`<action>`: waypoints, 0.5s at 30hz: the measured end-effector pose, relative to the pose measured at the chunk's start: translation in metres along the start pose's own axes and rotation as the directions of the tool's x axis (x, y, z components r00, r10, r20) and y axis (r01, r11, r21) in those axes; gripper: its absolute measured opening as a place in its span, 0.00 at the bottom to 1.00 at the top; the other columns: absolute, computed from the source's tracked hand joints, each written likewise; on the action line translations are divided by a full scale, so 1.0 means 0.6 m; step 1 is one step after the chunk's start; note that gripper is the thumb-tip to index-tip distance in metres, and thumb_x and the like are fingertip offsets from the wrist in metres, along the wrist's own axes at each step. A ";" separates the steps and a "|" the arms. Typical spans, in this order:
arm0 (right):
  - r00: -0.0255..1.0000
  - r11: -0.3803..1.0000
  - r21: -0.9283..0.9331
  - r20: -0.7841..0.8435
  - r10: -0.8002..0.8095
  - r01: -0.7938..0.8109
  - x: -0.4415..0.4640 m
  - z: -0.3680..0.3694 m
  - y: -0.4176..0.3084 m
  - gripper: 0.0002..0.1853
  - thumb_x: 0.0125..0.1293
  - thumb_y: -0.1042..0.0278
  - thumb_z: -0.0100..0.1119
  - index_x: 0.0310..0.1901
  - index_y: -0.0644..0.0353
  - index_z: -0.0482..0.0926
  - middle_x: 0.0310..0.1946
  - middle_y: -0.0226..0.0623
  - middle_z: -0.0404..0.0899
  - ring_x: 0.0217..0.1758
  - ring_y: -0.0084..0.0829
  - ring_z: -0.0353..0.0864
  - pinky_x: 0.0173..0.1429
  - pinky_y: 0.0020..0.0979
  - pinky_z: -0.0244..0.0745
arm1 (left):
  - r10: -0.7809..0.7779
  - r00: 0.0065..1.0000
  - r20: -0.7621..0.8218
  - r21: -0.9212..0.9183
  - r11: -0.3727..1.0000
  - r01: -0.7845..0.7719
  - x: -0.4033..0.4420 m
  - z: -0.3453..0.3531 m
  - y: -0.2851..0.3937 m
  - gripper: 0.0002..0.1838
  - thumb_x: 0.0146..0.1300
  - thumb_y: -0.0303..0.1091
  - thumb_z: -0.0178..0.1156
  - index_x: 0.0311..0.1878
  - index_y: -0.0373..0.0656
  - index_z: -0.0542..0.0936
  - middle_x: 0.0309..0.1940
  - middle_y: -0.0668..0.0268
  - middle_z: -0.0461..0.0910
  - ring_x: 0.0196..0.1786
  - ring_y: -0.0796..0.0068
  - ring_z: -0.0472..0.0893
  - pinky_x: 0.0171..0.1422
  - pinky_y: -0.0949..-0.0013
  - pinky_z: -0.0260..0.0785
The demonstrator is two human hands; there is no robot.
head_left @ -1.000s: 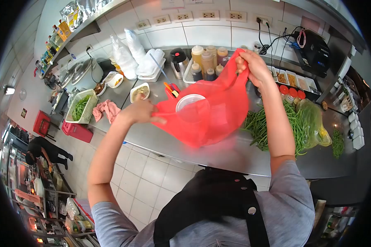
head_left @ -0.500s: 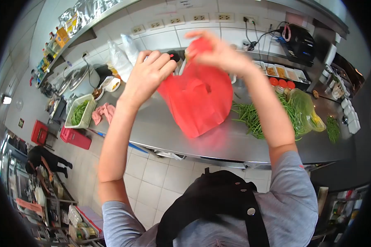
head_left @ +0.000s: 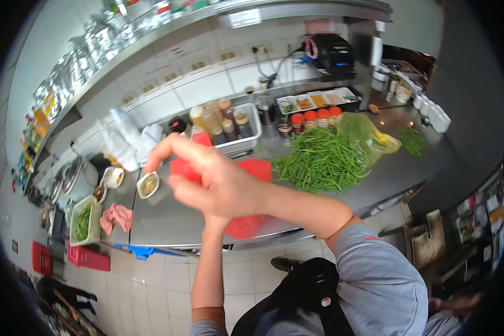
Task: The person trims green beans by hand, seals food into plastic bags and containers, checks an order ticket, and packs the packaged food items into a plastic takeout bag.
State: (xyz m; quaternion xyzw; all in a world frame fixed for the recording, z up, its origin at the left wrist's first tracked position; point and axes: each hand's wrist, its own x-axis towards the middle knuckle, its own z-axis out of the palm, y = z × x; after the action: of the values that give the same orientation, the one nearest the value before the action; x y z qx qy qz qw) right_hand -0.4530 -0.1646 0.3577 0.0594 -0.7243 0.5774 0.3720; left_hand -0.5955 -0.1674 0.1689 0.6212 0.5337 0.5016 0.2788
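Observation:
A red bag (head_left: 251, 224) hangs low over the steel counter, partly hidden behind my hands and wrists. My right hand (head_left: 224, 182) crosses in front of my left forearm, its index finger and thumb curled around a bunched upper part of the bag. Red material shows between those fingers and above the knuckles. My left forearm (head_left: 207, 280) rises from below to the same spot. The left hand itself is behind my right hand, so its fingers are hidden.
Long green beans (head_left: 322, 159) are heaped right of the bag beside a yellowish plastic bag (head_left: 358, 134). Behind stand red-lidded jars (head_left: 311, 120) and a white basket (head_left: 246, 143) of bottles. A small bowl (head_left: 148, 185) and pink cloth (head_left: 116, 217) lie left.
My hands have come together, the right crossing over the left, and the red bag is lower and more hidden. My view has shifted, showing the bottle basket and more of the bean heap.

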 end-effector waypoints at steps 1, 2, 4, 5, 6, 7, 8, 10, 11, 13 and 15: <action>0.994 0.992 -0.079 -0.029 -0.101 0.099 -0.007 -0.003 -0.007 0.14 0.60 0.79 0.46 0.49 0.61 0.71 0.34 0.28 0.68 0.28 0.12 0.67 0.34 0.20 0.63 | -0.011 1.000 0.007 -0.057 0.998 0.012 0.006 0.025 0.011 0.46 0.53 0.43 0.71 0.69 0.36 0.56 0.66 0.52 0.62 0.69 0.65 0.62 0.71 0.59 0.54; 0.978 0.968 -0.164 -0.057 -0.202 0.190 -0.014 -0.005 -0.014 0.14 0.60 0.79 0.46 0.48 0.61 0.71 0.25 0.27 0.67 0.22 0.14 0.67 0.28 0.23 0.60 | 0.005 1.000 -0.005 -0.098 0.995 -0.006 0.007 0.047 0.026 0.44 0.53 0.43 0.71 0.67 0.36 0.59 0.65 0.52 0.64 0.67 0.65 0.64 0.69 0.60 0.56; 0.976 0.965 -0.198 -0.093 -0.195 0.173 -0.046 -0.019 -0.060 0.13 0.58 0.78 0.48 0.46 0.59 0.71 0.10 0.27 0.64 0.14 0.19 0.66 0.21 0.27 0.56 | 0.066 0.995 -0.071 -0.135 0.988 -0.075 0.008 0.081 0.067 0.39 0.53 0.42 0.70 0.63 0.36 0.64 0.61 0.53 0.68 0.62 0.65 0.68 0.65 0.61 0.60; 0.987 0.945 -0.300 -0.049 -0.150 0.129 -0.068 -0.034 -0.082 0.14 0.60 0.76 0.50 0.49 0.59 0.70 0.17 0.32 0.70 0.19 0.21 0.71 0.25 0.28 0.62 | 0.110 0.986 -0.128 -0.138 0.982 -0.128 0.006 0.095 0.090 0.36 0.53 0.41 0.70 0.61 0.35 0.66 0.59 0.53 0.70 0.60 0.65 0.71 0.64 0.61 0.62; 0.995 0.914 -0.396 -0.008 -0.096 0.085 -0.095 -0.052 -0.101 0.16 0.61 0.74 0.53 0.52 0.59 0.70 0.24 0.37 0.77 0.24 0.24 0.76 0.29 0.29 0.68 | 0.149 0.970 -0.192 -0.138 0.974 -0.177 0.005 0.111 0.110 0.34 0.53 0.41 0.70 0.59 0.35 0.68 0.57 0.53 0.72 0.58 0.65 0.73 0.62 0.61 0.64; 0.995 0.911 -0.406 -0.029 -0.092 0.072 -0.125 -0.072 -0.115 0.16 0.61 0.74 0.53 0.52 0.59 0.70 0.24 0.37 0.77 0.24 0.24 0.76 0.29 0.29 0.68 | 0.190 0.950 -0.248 -0.136 0.964 -0.228 0.003 0.127 0.131 0.32 0.53 0.41 0.69 0.58 0.35 0.71 0.55 0.53 0.74 0.56 0.65 0.75 0.60 0.62 0.66; 0.992 0.827 -0.557 -0.050 -0.120 0.072 -0.160 -0.097 -0.129 0.22 0.61 0.71 0.57 0.58 0.59 0.67 0.39 0.38 0.75 0.38 0.27 0.76 0.44 0.30 0.69 | 0.226 0.930 -0.290 -0.143 0.951 -0.276 0.002 0.146 0.150 0.30 0.53 0.40 0.69 0.56 0.34 0.73 0.53 0.53 0.76 0.54 0.65 0.77 0.59 0.62 0.68; 0.977 0.742 -0.668 -0.188 -0.096 -0.056 -0.248 -0.143 -0.159 0.34 0.60 0.64 0.64 0.67 0.60 0.61 0.58 0.39 0.71 0.56 0.33 0.75 0.63 0.33 0.68 | 0.293 0.913 -0.285 -0.201 0.913 -0.355 -0.002 0.192 0.186 0.21 0.54 0.38 0.67 0.47 0.35 0.78 0.44 0.56 0.80 0.46 0.67 0.81 0.52 0.65 0.72; 0.950 0.761 -0.625 -0.311 -0.038 -0.174 -0.298 -0.165 -0.171 0.40 0.59 0.60 0.66 0.69 0.61 0.57 0.62 0.40 0.69 0.61 0.35 0.73 0.66 0.35 0.65 | 0.328 0.908 -0.259 -0.235 0.891 -0.389 -0.006 0.217 0.203 0.15 0.55 0.37 0.66 0.40 0.35 0.80 0.37 0.59 0.82 0.40 0.69 0.83 0.48 0.67 0.73; 0.923 0.660 -0.688 -0.383 0.022 -0.301 -0.391 -0.192 -0.165 0.40 0.57 0.62 0.67 0.69 0.59 0.58 0.64 0.41 0.66 0.60 0.38 0.73 0.65 0.38 0.65 | 0.463 0.868 0.182 0.035 0.879 -0.476 -0.002 0.270 0.242 0.14 0.55 0.29 0.62 0.45 0.39 0.78 0.39 0.62 0.80 0.45 0.68 0.80 0.50 0.67 0.72; 0.851 0.600 -0.655 -0.518 0.088 -0.460 -0.467 -0.209 -0.171 0.38 0.58 0.63 0.67 0.68 0.60 0.59 0.63 0.41 0.67 0.59 0.37 0.73 0.65 0.37 0.65 | 0.618 0.694 0.369 -0.500 0.762 -0.412 0.004 0.327 0.298 0.16 0.51 0.25 0.58 0.46 0.41 0.76 0.38 0.64 0.77 0.47 0.64 0.78 0.50 0.64 0.71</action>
State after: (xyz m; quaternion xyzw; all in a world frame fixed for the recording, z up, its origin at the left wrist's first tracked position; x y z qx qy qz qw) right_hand -0.1404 -0.1836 0.2759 -0.3471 -0.7958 0.2691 0.4170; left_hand -0.3463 -0.1770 0.2606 0.7915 0.1315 0.4689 0.3693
